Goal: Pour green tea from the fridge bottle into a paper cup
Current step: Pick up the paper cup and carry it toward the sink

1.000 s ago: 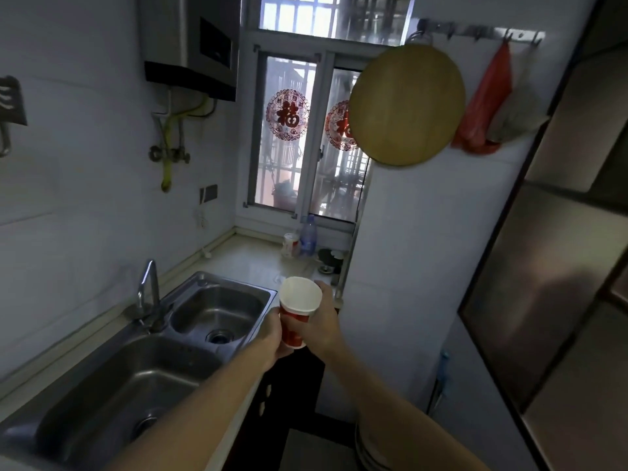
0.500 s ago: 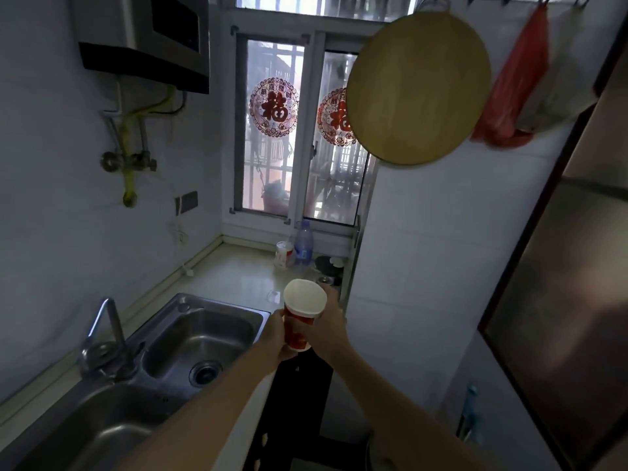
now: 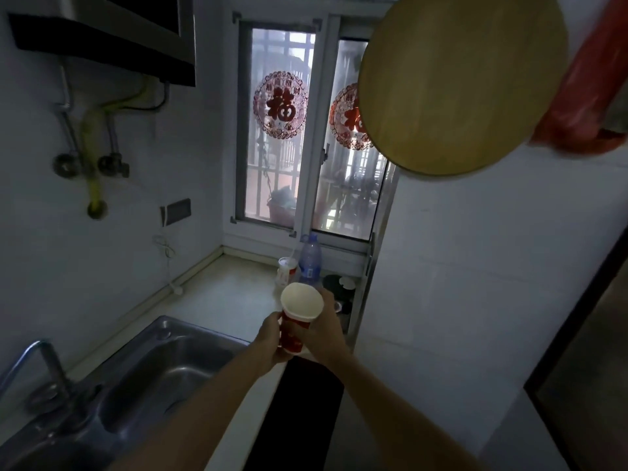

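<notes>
A paper cup (image 3: 300, 317), red on the outside with a white band under the rim, sits a little below the middle of the frame, held up in the air over the front edge of the worktop (image 3: 221, 300), just right of the sink (image 3: 163, 368); it tilts so that its mouth faces the camera and the pale inside shows. Both hands have hold of it; the left hand (image 3: 272, 341) comes in from the lower left, its fingers curled round the lower red part of the cup; the right hand (image 3: 326, 331) comes in from the lower right and is wrapped round the cup's right side close under the rim, its fingers mostly hidden behind the cup.

The steel sink fills the lower left, with a bent tap (image 3: 44, 362) at its left edge. Above the cup in the frame, at the back of the worktop under the window (image 3: 278, 130), a clear plastic bottle (image 3: 310, 260) with a blue label stands upright; a small lidded cup (image 3: 285, 270) stands just left of it, and a dark round thing (image 3: 336, 283), too dim to tell, lies to its right. Red paper cuttings (image 3: 280, 105) are stuck on the window panes. A round wooden board (image 3: 458, 83) hangs in the upper right, part of it covering the window; a red bag (image 3: 584, 96) hangs beside it at the right edge. A water heater (image 3: 119, 35) with pipes under it takes the upper left.
</notes>
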Demonstrator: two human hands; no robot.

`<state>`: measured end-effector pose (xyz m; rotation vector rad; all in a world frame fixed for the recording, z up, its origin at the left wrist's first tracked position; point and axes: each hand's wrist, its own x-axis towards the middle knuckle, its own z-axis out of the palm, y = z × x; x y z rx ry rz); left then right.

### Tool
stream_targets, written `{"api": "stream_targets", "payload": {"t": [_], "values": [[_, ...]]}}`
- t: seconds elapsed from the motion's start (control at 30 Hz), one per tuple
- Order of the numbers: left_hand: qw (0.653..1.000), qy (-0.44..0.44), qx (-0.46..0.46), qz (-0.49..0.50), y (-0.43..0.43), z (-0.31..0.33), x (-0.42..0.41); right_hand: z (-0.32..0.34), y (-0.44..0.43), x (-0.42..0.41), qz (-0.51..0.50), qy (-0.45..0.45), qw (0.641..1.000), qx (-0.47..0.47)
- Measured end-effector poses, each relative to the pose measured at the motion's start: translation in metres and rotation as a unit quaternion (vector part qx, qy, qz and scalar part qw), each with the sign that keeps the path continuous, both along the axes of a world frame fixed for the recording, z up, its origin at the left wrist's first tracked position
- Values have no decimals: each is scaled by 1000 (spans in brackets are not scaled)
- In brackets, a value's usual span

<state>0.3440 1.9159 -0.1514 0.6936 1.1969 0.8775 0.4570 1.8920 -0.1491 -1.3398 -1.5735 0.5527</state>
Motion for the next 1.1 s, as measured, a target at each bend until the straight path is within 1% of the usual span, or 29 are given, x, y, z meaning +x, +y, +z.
{"api": "stream_targets", "payload": {"t": [0.27, 0.43, 0.6, 0.8, 0.97, 1.1], "values": [[1000, 1, 5, 12, 79, -14, 25, -5, 80, 29, 23, 5, 1000, 12], [999, -7, -11, 41, 124, -19, 21, -19, 127, 27, 41, 15, 999, 10], [998, -5, -30, 51, 163, -39, 6, -42, 172, 23, 74, 35, 996, -20], [997, -4, -58, 58, 212, -65, -2, -74, 224, 15, 67, 57, 995, -56], [995, 11, -87, 46, 260, -100, -9, -104, 268, 12, 50, 75, 993, -77], [993, 24, -109, 36, 293, -130, -14, -134, 301, 4, 30, 59, 992, -110]]}}
